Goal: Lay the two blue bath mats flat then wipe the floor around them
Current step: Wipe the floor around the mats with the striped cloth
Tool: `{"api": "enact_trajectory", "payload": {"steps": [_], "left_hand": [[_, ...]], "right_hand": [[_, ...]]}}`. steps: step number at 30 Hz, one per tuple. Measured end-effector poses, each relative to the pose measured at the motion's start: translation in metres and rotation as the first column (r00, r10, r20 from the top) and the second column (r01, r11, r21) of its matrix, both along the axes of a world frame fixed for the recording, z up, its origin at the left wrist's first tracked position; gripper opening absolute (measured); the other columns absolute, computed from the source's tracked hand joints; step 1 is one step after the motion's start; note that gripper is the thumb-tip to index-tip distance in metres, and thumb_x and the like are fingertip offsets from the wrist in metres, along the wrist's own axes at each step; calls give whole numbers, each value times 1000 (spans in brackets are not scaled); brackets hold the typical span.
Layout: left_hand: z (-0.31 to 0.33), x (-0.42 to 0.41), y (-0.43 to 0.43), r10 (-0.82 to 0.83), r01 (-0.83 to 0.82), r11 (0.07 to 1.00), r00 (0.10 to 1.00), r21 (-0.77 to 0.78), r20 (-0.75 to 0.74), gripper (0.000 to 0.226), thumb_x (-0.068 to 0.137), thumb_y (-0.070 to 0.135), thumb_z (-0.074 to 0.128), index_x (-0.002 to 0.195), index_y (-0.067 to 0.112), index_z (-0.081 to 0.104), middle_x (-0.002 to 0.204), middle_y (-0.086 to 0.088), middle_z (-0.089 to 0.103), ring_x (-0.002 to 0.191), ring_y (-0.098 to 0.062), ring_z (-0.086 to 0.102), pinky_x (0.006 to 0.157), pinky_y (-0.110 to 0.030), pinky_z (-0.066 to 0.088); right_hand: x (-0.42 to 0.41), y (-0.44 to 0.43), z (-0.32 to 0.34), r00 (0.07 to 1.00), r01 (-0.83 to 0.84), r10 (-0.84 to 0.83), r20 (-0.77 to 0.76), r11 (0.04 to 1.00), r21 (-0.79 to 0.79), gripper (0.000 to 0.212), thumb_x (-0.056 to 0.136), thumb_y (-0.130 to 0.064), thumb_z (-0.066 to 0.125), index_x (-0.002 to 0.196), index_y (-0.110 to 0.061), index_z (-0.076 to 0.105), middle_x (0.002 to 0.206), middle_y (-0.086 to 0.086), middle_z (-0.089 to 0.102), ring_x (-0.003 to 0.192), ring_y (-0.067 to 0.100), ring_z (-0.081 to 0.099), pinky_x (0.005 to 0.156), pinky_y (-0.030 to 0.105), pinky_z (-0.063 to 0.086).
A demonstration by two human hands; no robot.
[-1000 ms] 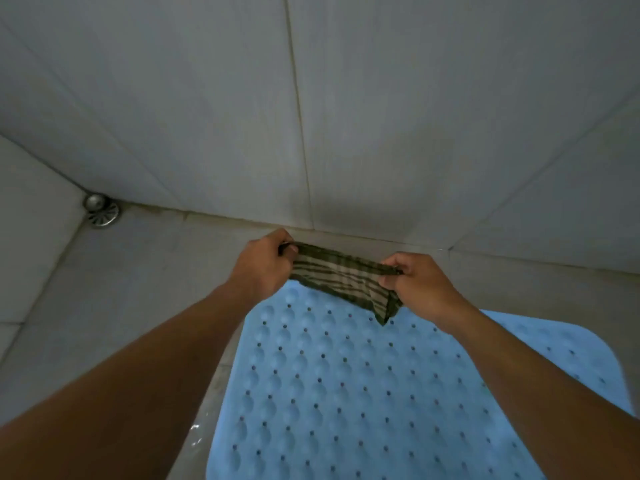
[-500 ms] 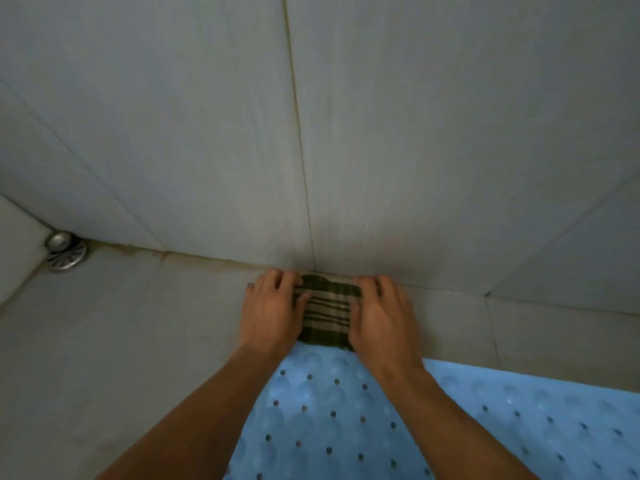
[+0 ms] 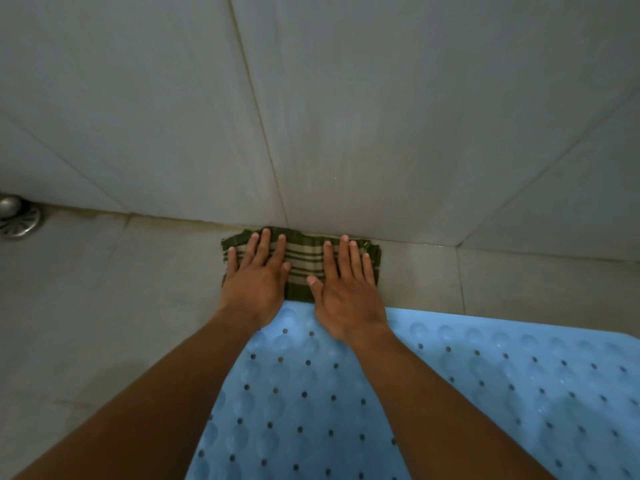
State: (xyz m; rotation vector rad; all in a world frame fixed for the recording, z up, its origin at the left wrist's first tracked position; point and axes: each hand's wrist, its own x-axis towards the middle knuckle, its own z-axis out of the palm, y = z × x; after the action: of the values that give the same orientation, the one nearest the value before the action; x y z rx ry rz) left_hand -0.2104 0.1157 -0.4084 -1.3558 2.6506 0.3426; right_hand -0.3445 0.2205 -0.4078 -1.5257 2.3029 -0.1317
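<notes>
Whereas a second ago the fingers pinched the striped cloth by its two ends in the air, they now lie straight and slightly spread, pressed flat on top of it. The left hand covers the cloth's left half and the right hand its right half, thumbs turned toward each other. The cloth has gone down onto the floor, opened out in the strip between the foot of the wall and the far edge of the blue bath mat, touching both. That mat lies flat under the forearms; a second mat is not in view. Laying this one looks finished, and the wiping stage seems to be starting at the wall side, with the drain well off to the left.
</notes>
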Motion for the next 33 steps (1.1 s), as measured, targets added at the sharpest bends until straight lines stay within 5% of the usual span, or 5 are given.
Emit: {"api": "enact_trajectory", "payload": {"steps": [4,14,33], "left_hand": [[10,-13,3,9,-11,998,999,58,43,61,105,46,20,159,22,6,167,-7,-3,153,-25,-5,122,-47,0],[9,-84,64,-2,-25,991,980,134,198,68,102,51,8,155,19,-19,161,-8,-28,148,-27,-26,119,-54,-14],[7,-231,168,-55,7,972,979,236,198,68,102,53,6,152,19,-25,158,-8,-35,146,-28,-32,116,-57,-18]], "right_hand": [[-17,6,1,999,-40,40,-4,999,30,66,106,-49,14,158,-17,-11,164,10,-22,151,22,-22,122,39,-16],[-86,55,2,999,-46,48,-15,993,106,68,105,-51,15,158,-18,-12,164,9,-23,150,25,-24,123,41,-13],[-223,167,8,998,52,-49,-27,990,128,71,106,-49,23,159,-9,-3,165,13,-17,152,26,-19,121,37,-14]]}}
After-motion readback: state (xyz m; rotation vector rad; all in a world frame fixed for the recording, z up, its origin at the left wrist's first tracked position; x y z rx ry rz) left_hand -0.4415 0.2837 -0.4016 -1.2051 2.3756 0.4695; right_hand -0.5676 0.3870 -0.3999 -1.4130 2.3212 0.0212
